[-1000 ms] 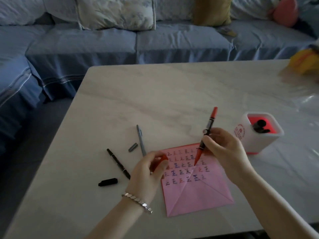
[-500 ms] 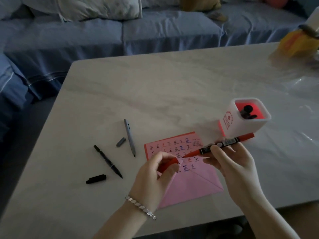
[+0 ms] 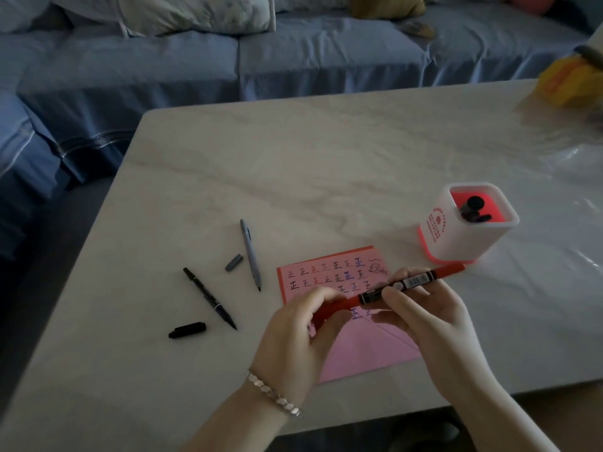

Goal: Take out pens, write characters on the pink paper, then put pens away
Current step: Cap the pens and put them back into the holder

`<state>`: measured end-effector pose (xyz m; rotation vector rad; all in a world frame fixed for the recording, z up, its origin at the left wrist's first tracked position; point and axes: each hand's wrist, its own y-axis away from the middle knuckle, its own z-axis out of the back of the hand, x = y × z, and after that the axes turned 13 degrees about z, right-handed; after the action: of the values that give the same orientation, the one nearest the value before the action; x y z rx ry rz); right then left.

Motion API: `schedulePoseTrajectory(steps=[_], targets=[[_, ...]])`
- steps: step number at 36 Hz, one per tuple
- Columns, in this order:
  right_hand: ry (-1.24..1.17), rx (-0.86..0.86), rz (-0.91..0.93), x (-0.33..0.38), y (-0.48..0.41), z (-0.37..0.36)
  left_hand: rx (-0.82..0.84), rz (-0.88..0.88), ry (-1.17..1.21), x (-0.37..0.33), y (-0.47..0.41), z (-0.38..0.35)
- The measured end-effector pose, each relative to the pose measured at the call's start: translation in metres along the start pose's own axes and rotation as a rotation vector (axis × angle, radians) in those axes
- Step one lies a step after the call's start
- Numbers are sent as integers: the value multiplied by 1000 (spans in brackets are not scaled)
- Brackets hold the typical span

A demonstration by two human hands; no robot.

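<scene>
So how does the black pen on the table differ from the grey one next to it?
The black pen is dark and lies slanted, tip toward the person's left hand; the grey pen is paler and lies nearly straight along the table's depth, closer to the pink paper. Both lie uncapped, each with its cap loose beside it.

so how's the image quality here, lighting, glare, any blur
Head view: dim, bluish indoor light overall; bright glare on the glossy table at the right edge; the left hand is slightly motion-blurred where it meets the red marker; the black pen and the characters on the pink paper stay fairly sharp; wide-angle bending shows at the sofa.
</scene>
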<state>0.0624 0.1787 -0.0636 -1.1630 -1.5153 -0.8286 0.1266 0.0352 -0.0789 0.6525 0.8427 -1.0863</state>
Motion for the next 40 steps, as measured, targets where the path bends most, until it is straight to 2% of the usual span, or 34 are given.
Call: schedulePoseTrajectory(steps=[3, 7, 13, 18, 25, 29, 33, 37, 38, 40], targets=[[8, 41, -32, -1, 1, 2, -56, -118, -94, 6, 0, -1], [15, 35, -28, 2, 0, -2, -21, -177, -138, 6, 0, 3], [15, 84, -48, -2, 0, -12, 93, -92, 2, 6, -4, 2], [-45, 87, -81, -13, -1, -11, 157, -109, -32, 9, -8, 9], [-103, 149, 11, -17, -2, -12, 235, -56, -18, 2, -9, 18], [-148, 192, 34, -19, 0, -10, 320, 46, -9, -4, -9, 24], [-146, 268, 50, -23, 5, -8, 537, 241, 96, -5, -15, 32], [-100, 294, 46, -26, 7, -7, 720, 480, 325, -6, -14, 31], [-71, 279, 42, -27, 6, -6, 713, 502, 354, -6, -14, 28], [-19, 221, 27, -27, 0, -3, 579, 390, 189, -2, -18, 16]])
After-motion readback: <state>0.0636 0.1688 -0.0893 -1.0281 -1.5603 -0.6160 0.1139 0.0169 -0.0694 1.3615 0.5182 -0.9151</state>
